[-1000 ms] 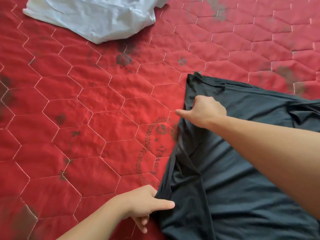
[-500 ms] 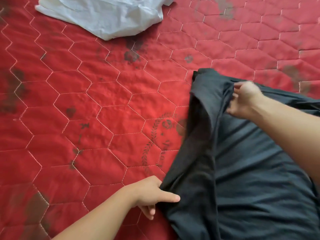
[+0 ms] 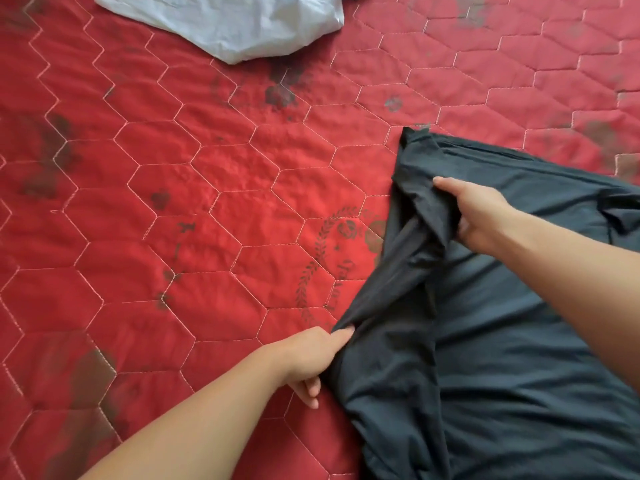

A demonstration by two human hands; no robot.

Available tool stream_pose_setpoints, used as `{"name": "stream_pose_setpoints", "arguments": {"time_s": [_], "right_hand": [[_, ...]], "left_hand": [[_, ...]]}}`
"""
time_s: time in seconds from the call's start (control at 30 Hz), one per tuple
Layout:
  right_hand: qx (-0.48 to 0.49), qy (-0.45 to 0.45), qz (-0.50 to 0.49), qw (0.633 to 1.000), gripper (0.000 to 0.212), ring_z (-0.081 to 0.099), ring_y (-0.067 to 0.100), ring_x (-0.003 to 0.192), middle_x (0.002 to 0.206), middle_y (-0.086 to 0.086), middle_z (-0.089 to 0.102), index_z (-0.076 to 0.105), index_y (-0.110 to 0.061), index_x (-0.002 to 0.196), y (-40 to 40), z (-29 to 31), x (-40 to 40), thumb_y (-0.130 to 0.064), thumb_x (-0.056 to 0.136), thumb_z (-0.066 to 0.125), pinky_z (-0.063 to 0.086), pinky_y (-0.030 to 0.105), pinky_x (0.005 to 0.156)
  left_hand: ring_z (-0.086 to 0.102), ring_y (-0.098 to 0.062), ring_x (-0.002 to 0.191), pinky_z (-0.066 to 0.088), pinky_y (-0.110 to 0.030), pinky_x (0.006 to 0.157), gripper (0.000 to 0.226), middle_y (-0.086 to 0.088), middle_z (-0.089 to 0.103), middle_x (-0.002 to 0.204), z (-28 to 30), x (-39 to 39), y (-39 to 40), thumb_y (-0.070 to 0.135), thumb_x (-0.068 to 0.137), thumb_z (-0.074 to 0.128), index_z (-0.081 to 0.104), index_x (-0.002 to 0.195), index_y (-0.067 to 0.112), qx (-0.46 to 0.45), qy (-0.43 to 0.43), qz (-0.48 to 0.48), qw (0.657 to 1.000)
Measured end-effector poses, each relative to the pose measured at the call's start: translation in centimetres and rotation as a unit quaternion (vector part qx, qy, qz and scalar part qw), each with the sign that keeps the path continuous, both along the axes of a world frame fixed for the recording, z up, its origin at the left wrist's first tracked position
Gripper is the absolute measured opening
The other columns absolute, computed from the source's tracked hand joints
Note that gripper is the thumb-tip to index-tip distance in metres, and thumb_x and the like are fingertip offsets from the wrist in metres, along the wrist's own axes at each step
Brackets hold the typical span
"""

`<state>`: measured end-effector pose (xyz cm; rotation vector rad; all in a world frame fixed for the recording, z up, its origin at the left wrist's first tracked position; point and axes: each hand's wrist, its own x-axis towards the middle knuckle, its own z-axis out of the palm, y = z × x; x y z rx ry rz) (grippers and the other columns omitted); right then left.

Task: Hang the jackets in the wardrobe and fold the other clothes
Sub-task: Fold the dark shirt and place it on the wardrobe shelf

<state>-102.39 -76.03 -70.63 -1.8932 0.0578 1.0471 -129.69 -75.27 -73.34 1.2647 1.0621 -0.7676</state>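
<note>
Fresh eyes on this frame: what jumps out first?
The dark garment at lower right, with the left hand pinching its near edge and the right hand gripping a fold farther up. Under it lies a red quilt; a pale blue cloth sits crumpled at top.

The shirt (image 3: 502,341) in my hands is dark grey. Left of my left hand (image 3: 308,362), the bed cover (image 3: 173,202) is red with pale hexagon stitching.

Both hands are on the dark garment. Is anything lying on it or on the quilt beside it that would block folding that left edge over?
Nothing visible does. The left hand and right hand both grip the dark garment along its left edge. The pale cloth lies apart, at the far side of the red quilt.
</note>
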Motion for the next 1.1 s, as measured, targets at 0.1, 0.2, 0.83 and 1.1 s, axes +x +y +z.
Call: {"name": "stream_pose_setpoints", "arguments": {"time_s": [0.1, 0.2, 0.83, 1.1], "right_hand": [[-0.116, -0.235, 0.075, 0.962, 0.046, 0.057, 0.019, 0.089, 0.107, 0.001, 0.058, 0.057, -0.02, 0.107, -0.2, 0.2, 0.7, -0.052, 0.077, 0.071, 0.048, 0.033, 0.084], [-0.145, -0.359, 0.182, 0.904, 0.047, 0.051, 0.019, 0.1, 0.124, 0.006, 0.056, 0.053, -0.018, 0.125, 0.1, 0.7, 1.0, -0.042, 0.086, 0.061, 0.037, 0.027, 0.087], [-0.069, -0.22, 0.095, 0.968, 0.028, 0.059, 0.015, 0.086, 0.092, -0.004, 0.063, 0.061, -0.02, 0.104, 2.7, -1.4, 4.6, -0.032, 0.08, 0.067, 0.045, 0.026, 0.073], [0.02, -0.081, 0.175, 0.981, 0.016, 0.051, 0.016, 0.075, 0.081, -0.002, 0.058, 0.065, -0.025, 0.087, 4.2, 0.1, 6.1, -0.039, 0.08, 0.069, 0.037, 0.028, 0.064]], "left_hand": [[0.047, -0.018, 0.046, 0.057, -0.035, 0.052, 0.064, -0.009, 0.041, 0.065, 0.6, -0.1, 0.8, 0.065, 0.095, 0.034, 0.057, 0.115, 0.008, 0.033, -0.006, -0.046, 0.998], [0.062, -0.018, 0.064, 0.054, -0.031, 0.061, 0.058, 0.0, 0.067, 0.071, 1.3, 1.0, 3.3, 0.071, 0.087, 0.045, 0.065, 0.075, 0.017, 0.234, -0.084, -0.097, 0.964], [0.046, -0.013, 0.053, 0.037, -0.023, 0.051, 0.017, 0.003, 0.055, 0.064, 0.7, 20.2, 9.8, 0.022, 0.088, 0.069, 0.059, 0.074, 0.021, 0.245, -0.192, 0.337, 0.888], [0.054, -0.029, 0.077, 0.051, -0.034, 0.079, 0.014, -0.011, 0.054, 0.082, 4.8, 22.1, 13.1, 0.019, 0.085, 0.048, 0.057, 0.084, 0.008, -0.008, -0.324, 0.437, 0.839]]}}
